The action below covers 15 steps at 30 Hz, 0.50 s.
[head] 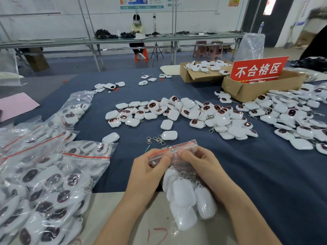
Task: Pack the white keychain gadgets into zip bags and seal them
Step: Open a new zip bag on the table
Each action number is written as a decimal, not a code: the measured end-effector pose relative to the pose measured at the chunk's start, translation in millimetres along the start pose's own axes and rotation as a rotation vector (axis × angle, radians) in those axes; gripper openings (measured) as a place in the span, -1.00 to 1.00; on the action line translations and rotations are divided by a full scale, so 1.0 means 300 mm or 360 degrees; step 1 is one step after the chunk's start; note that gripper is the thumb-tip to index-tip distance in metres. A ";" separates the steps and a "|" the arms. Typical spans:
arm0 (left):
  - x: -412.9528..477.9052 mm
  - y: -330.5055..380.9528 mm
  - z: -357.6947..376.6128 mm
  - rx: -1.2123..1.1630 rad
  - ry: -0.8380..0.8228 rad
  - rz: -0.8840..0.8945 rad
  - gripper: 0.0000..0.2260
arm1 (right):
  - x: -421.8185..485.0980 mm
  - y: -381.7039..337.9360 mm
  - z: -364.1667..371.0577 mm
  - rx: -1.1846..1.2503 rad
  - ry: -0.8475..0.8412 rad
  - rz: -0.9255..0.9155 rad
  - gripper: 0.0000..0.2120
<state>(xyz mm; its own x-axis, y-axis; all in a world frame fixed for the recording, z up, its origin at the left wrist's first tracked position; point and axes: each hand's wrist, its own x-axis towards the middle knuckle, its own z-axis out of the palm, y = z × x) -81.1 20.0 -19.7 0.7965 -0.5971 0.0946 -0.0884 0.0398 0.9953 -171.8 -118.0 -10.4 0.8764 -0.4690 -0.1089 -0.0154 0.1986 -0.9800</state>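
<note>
1. The left hand (150, 171) is curled, thumb on the near face of a clear zip bag (187, 220) and fingers folded behind it, pinching the plastic just below the bag's red zip strip (178, 147).
2. The right hand (200, 167) grips the same bag the same way. Its thumb lies just beside the left thumb, and the two tips are nearly touching under the strip.
3. Whether the strip is pressed shut cannot be told.
4. The zip bag is held well nearer the person than the red sign (259, 71) and to that sign's left.
5. The bag's long axis runs away from the person. Its mouth points toward the far side of the table, and its bottom end hangs nearest the person over the pale table edge (123, 209).
6. The strip is tilted, with the end nearer the sign farther from the person.
7. Several white gadgets (184, 191) fill the bag's lower part, lying lengthwise along it with plain backs up.
8. Loose gadgets (177, 112) lie heaped on the blue cloth (265, 174) between the sign and the bag.
9. Filled bags (53, 183) are piled far to the sign's left, beside the left forearm.
</note>
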 end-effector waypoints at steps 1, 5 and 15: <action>0.000 0.000 0.000 0.0003 -0.0003 0.0000 -0.92 | 0.001 0.000 0.001 0.0008 0.0010 -0.0008 -0.88; 0.001 0.000 -0.002 -0.0014 0.0000 -0.0004 -0.92 | -0.002 -0.002 0.005 0.0033 -0.0013 -0.0031 -0.92; 0.001 -0.005 -0.002 -0.0031 0.0006 0.0005 -0.92 | -0.004 -0.003 -0.006 0.0053 0.0062 0.0028 -0.84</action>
<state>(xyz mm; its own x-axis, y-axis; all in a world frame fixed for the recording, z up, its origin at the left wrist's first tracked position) -80.2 20.3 -21.2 0.7984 -0.5941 0.0979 -0.0793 0.0574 0.9952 -173.6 -119.2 -9.6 0.8568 -0.4982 -0.1332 -0.0142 0.2353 -0.9718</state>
